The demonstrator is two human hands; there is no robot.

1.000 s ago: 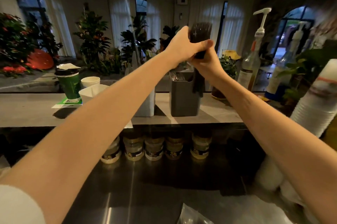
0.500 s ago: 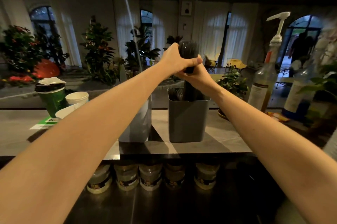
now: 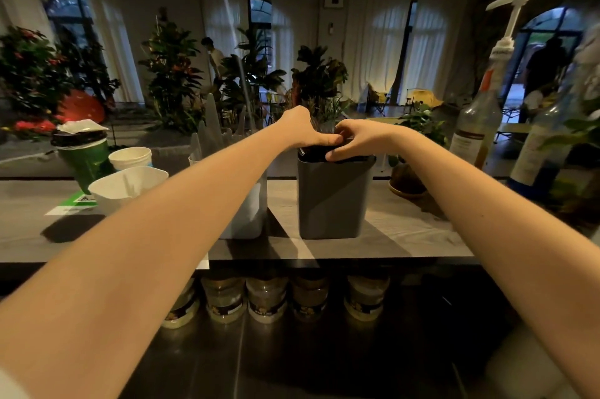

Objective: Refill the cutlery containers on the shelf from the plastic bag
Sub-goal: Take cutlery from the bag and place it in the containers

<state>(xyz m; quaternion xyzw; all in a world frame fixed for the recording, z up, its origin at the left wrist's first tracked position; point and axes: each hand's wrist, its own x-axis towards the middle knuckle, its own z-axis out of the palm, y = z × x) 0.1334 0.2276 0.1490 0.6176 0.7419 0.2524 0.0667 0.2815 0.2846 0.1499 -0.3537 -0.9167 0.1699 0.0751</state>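
A grey cutlery container (image 3: 334, 200) stands upright on the shelf (image 3: 406, 233) at the centre. A bundle of black cutlery (image 3: 313, 151) sits inside it, only the tops showing above the rim. My left hand (image 3: 302, 127) is at the back left of the rim, its thumb lying across the cutlery tops and its fingers hidden behind. My right hand (image 3: 360, 138) curls over the tops from the right, fingertips on the front rim. The two thumbs meet. A white container (image 3: 248, 213) with pale cutlery stands just left, partly behind my left forearm.
On the shelf at the left are a green lidded cup (image 3: 82, 155), a white paper cup (image 3: 130, 158) and a white tub (image 3: 126, 185). Pump bottles (image 3: 477, 135) and a potted plant (image 3: 409, 177) stand at the right. Jars (image 3: 266, 298) line the steel counter below.
Both hands came down with the black cutlery bundle, from held high above the grey container to sunk inside it. The view has moved closer to the shelf.
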